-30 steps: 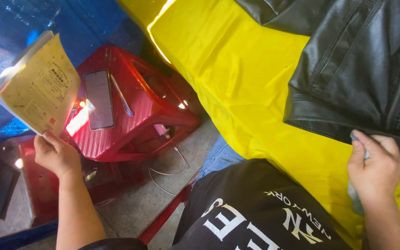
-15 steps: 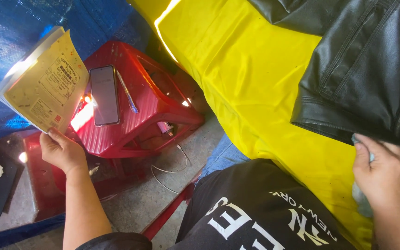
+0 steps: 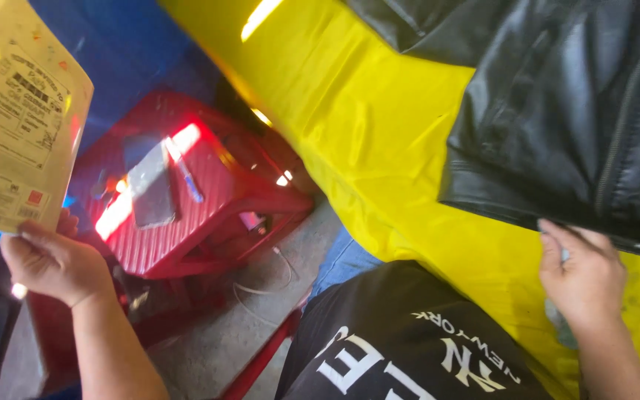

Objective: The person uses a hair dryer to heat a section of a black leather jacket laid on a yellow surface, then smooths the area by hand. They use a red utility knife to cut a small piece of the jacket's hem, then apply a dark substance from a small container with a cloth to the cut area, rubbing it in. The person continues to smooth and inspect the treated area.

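My left hand (image 3: 52,261) grips the bottom edge of a yellow paper packet (image 3: 16,118) with printed labels, held up at the far left. My right hand (image 3: 584,280) rests on the yellow sheet (image 3: 379,133) covering the table, its fingers curled around a small pale object that is mostly hidden. Its fingertips sit right at the lower hem of a black leather jacket (image 3: 557,111) spread on the sheet at the upper right.
A red plastic stool (image 3: 209,215) stands below left, with a dark phone (image 3: 150,185) and a pen (image 3: 187,178) on top. Blue tarp (image 3: 142,52) hangs behind it. Thin wire lies on the concrete floor (image 3: 261,285). My black printed shirt (image 3: 409,348) fills the bottom centre.
The view has swung closer and leftward. My left hand has lifted the yellow packet higher toward the left edge. My right hand stays by the jacket hem.
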